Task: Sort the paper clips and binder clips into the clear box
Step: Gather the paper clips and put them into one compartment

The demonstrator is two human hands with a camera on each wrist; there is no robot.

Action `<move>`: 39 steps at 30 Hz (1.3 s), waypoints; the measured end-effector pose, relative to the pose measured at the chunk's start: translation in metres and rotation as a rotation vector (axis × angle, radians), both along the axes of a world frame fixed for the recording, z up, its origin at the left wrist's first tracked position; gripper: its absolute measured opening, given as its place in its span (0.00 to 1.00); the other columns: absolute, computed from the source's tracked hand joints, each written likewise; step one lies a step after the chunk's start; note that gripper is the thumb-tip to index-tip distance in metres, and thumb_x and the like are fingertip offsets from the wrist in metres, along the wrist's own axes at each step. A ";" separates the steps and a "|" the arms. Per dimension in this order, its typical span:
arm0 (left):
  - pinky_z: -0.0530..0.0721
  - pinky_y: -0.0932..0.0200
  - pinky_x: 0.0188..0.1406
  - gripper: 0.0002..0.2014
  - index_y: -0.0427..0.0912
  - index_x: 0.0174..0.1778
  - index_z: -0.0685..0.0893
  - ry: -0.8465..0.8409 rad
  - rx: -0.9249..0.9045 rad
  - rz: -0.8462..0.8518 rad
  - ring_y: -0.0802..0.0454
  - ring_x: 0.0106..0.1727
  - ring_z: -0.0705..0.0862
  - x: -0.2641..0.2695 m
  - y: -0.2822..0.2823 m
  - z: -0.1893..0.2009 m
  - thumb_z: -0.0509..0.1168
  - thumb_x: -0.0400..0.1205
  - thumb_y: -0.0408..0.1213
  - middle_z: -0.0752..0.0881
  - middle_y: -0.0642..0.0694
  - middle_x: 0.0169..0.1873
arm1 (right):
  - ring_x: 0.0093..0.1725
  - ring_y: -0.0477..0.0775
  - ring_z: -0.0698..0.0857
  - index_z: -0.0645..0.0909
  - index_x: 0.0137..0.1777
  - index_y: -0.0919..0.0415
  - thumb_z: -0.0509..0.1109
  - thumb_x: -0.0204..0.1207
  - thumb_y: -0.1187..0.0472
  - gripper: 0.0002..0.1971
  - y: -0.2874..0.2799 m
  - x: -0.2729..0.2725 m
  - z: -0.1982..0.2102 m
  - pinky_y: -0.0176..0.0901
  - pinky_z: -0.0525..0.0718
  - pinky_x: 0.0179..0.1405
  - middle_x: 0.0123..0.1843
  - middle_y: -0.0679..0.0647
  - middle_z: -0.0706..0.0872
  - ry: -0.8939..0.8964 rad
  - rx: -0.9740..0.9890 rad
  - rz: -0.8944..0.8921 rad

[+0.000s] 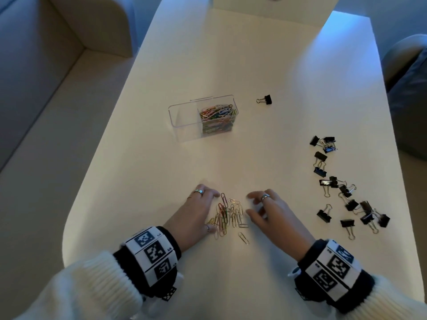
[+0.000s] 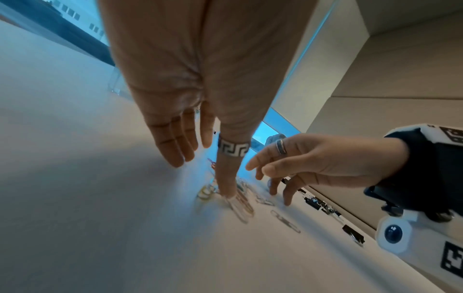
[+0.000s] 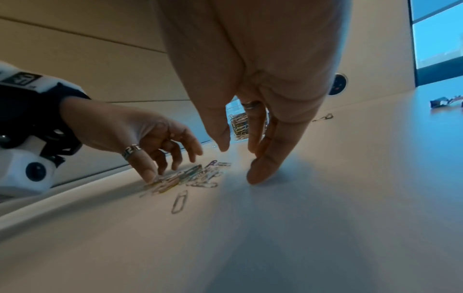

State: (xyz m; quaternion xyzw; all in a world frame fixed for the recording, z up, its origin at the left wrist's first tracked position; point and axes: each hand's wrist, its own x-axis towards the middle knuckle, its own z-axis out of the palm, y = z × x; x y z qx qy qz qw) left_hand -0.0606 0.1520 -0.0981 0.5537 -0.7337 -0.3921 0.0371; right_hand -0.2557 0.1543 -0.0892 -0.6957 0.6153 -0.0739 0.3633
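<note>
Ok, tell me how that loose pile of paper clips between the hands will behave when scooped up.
The paper clips lie flat and overlapping on the smooth table, so they probably slide rather than lift. Being tangled, some may come up linked; one stray clip will likely be missed.

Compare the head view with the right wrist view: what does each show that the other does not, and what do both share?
Only the head view shows the empty left half of the clear box and the big scatter of binder clips at the table's right side.

Only the right wrist view shows the right hand's fingertips touching the table.

Both show the left hand, the right hand, the paper clip pile between them, and one stray paper clip.
</note>
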 end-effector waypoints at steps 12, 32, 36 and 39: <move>0.71 0.71 0.41 0.20 0.41 0.59 0.73 0.122 0.048 0.107 0.56 0.40 0.76 -0.009 0.008 -0.005 0.70 0.73 0.27 0.71 0.51 0.50 | 0.46 0.38 0.78 0.73 0.67 0.54 0.68 0.75 0.63 0.21 0.008 0.010 0.000 0.21 0.76 0.48 0.55 0.46 0.71 -0.096 0.044 0.042; 0.75 0.59 0.36 0.16 0.58 0.34 0.68 -0.010 -0.049 0.044 0.57 0.34 0.75 0.028 -0.026 0.026 0.72 0.69 0.53 0.76 0.57 0.32 | 0.62 0.50 0.63 0.77 0.63 0.41 0.79 0.61 0.48 0.28 -0.040 0.017 -0.005 0.37 0.69 0.63 0.65 0.44 0.70 0.109 -0.024 0.684; 0.79 0.57 0.38 0.07 0.52 0.43 0.75 0.118 -0.366 0.182 0.54 0.36 0.79 0.041 -0.055 0.052 0.69 0.76 0.42 0.80 0.54 0.36 | 0.56 0.48 0.66 0.84 0.54 0.46 0.78 0.64 0.51 0.17 -0.039 0.017 -0.011 0.34 0.70 0.59 0.57 0.42 0.73 -0.004 0.000 0.593; 0.76 0.57 0.41 0.06 0.48 0.48 0.78 0.108 -0.532 0.215 0.52 0.43 0.78 0.045 -0.082 0.068 0.66 0.77 0.39 0.80 0.50 0.42 | 0.52 0.43 0.67 0.86 0.48 0.48 0.77 0.66 0.53 0.11 -0.036 0.017 -0.015 0.31 0.70 0.55 0.52 0.39 0.73 -0.040 0.014 0.559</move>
